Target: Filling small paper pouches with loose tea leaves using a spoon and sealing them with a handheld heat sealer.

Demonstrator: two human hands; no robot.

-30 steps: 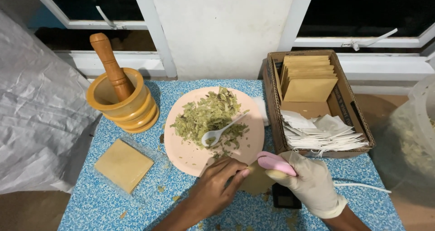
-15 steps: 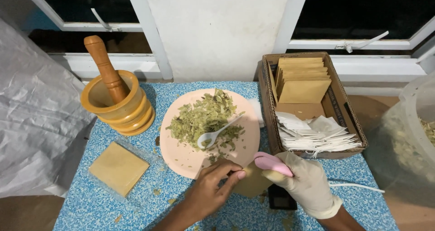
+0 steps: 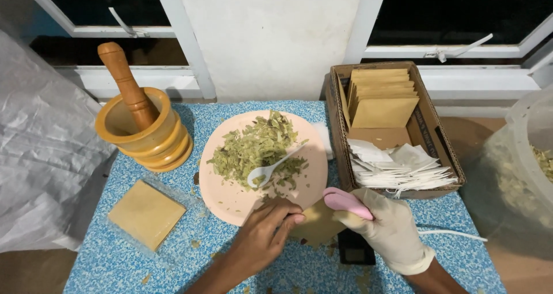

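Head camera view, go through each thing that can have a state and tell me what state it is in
Left hand: bare, fingertips on the brown pouch.
Right hand: gloved, gripping the pink tool.
Pink tool: held over the pouch.
Brown pouch: flat, partly hidden.
Pink plate: heaped with dried leaves.
White spoon: lying in the leaves.
Mortar: pestle leaning inside.
Cardboard box: open, holding envelopes.

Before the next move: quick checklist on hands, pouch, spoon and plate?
1. Left hand on the brown pouch: ok, fingertips press it.
2. Right hand, gloved, holding the pink tool: ok.
3. Pouch mouth open: cannot tell, the hands cover it.
4. White spoon within reach: ok, lying in the dried leaves.
5. Pink plate flat on the blue table: ok.
6. Black device under the pouch working: cannot tell.
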